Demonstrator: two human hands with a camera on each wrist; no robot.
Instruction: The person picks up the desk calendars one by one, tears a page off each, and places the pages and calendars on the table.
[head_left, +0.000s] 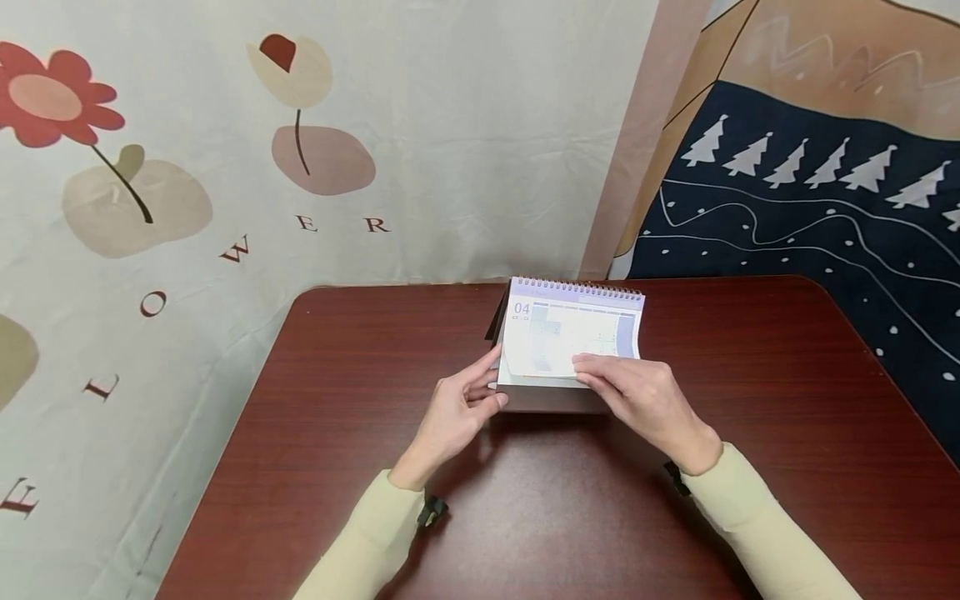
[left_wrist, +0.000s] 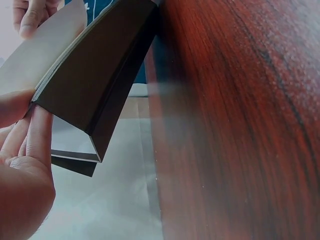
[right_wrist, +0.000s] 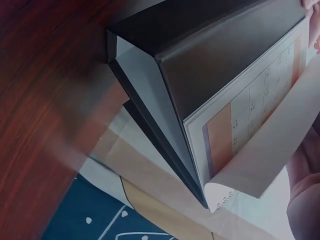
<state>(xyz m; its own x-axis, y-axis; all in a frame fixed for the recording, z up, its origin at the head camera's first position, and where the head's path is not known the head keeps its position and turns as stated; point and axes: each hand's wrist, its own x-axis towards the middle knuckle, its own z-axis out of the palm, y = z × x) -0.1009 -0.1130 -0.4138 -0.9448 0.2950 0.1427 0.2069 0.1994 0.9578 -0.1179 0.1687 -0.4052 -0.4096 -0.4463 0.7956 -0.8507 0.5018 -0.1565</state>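
A spiral-bound desk calendar with a dark stand sits near the table's back edge, its upper page marked 04. At its left edge, my left hand grips the calendar, the thumb on the front and fingers at the side. My right hand pinches the lower edge of the 04 page, right of its middle. In the right wrist view that lifted page curves away from the sheet beneath, which has a printed grid and orange bands. The stand shows its open side in the left wrist view.
A reddish-brown wooden table lies under the calendar. Behind it hangs a pale cloth with flowers and letters, beside a dark blue cloth with white trees. Small black devices are worn at both wrists.
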